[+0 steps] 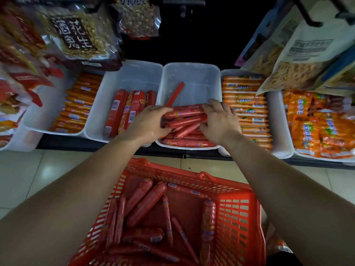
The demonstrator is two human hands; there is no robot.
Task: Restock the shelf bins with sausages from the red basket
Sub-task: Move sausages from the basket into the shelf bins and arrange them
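Spanning the view, the shelf [76,144] carries a row of white bins [132,77] along its front edge. Below it, nearer the camera, the red basket [240,198] holds loose sausages [146,206] lying across its bottom. Hanging snack bags [80,35] overhang the left bins, and a paper bag [299,60] covers the back of the orange packs [245,104] at right. In the middle bin [192,77], near its front edge, the left hand [149,121] and right hand [221,121] curl their fingers round opposite ends of a bundle of red sausages [184,120]. One thin sausage [174,95] lies alone behind them.
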